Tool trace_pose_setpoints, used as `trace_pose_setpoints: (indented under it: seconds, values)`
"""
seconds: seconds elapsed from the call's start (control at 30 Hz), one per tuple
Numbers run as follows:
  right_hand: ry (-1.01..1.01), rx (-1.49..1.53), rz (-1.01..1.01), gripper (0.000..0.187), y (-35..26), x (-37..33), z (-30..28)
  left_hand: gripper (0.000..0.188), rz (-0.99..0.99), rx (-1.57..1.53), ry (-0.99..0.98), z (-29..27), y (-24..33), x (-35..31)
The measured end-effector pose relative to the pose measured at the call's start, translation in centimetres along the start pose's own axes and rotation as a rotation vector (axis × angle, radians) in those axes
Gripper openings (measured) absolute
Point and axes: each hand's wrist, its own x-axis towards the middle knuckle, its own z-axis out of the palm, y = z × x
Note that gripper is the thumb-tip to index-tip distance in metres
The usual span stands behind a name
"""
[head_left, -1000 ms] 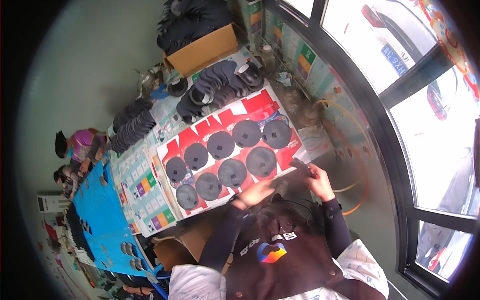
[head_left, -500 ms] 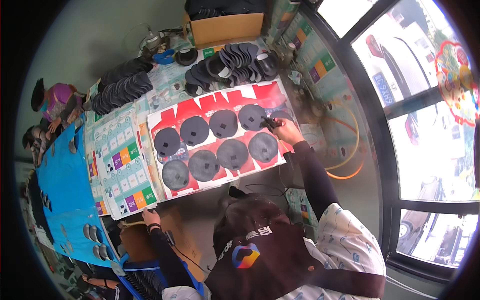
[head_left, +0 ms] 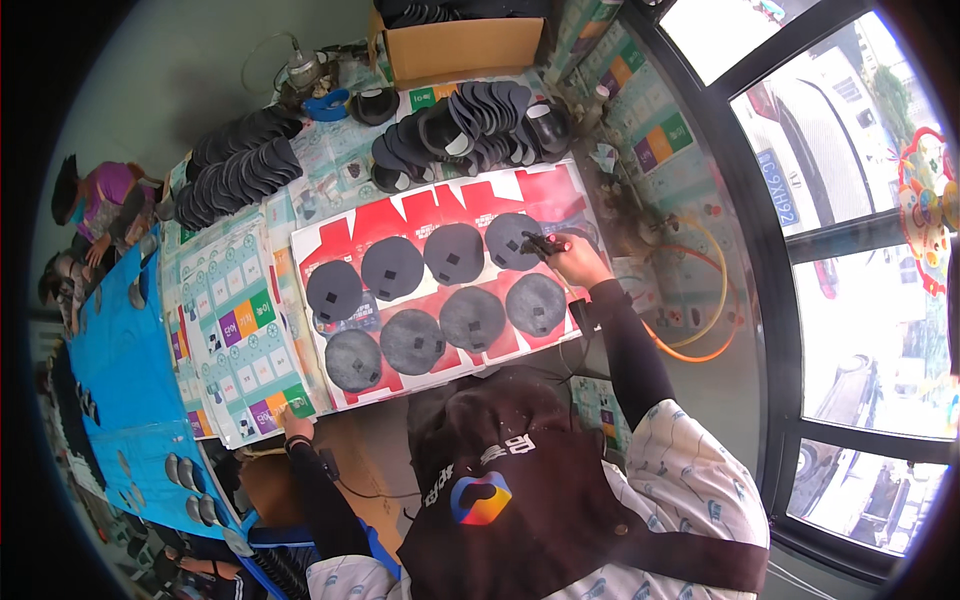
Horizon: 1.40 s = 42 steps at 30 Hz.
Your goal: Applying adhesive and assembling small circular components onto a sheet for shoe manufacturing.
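My right hand [head_left: 580, 262] is closed round a small black spray gun [head_left: 543, 243], whose tip is over the rightmost dark round pad [head_left: 512, 228] of the far row. Two rows of such pads lie on a red-and-white board [head_left: 405, 218], each bearing a small black square. Pads in the near row, such as the leftmost one [head_left: 352, 372], look greyer and duller. My left hand [head_left: 297, 424] rests at the near corner of a stack of printed sheets [head_left: 235, 345], its fingers reaching onto the top sheet.
Stacked black curved pieces [head_left: 480, 130] lie behind the board, and more rows [head_left: 240, 180] stand at the far left. A cardboard box [head_left: 465, 52] is at the back. An orange hose [head_left: 725, 325] loops right. Two people sit beside a blue-covered table [head_left: 125, 365] at left.
My left hand has come up from the table's front edge onto the corner of the printed sheets. My right hand stays by the same pad with the spray gun. The whole view has shifted slightly.
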Motion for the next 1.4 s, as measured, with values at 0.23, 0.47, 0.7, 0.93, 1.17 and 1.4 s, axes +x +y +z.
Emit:
trace_pose_setpoints:
  seconds: [0.23,0.47,0.7,0.93,1.17,1.4]
  values:
    - [0.126,-0.167,0.029,0.031,-0.9,0.1,-0.4,0.059,0.04,-0.021,-0.04,0.2,-0.2,0.3]
    - [0.001,-0.1,0.007,0.028,-2.4,0.1,0.0,0.047,0.139,-0.027,0.038,0.9,-2.4,0.5]
    - [-0.039,-0.171,0.076,0.029,-1.2,0.9,0.7,0.075,0.114,0.066,0.059,2.0,-2.2,1.5]
    - [-0.013,-0.156,0.059,0.029,-1.9,1.2,0.3,0.099,0.041,0.128,-0.002,1.9,-3.5,1.4]
    - [-0.032,-0.156,0.071,0.028,-1.9,1.5,0.1,0.108,-0.002,0.114,-0.091,1.6,-2.6,1.5]
    - [-0.041,-0.143,0.078,0.029,-1.3,2.2,0.9,0.103,-0.06,0.066,-0.2,-0.1,-1.9,0.3]
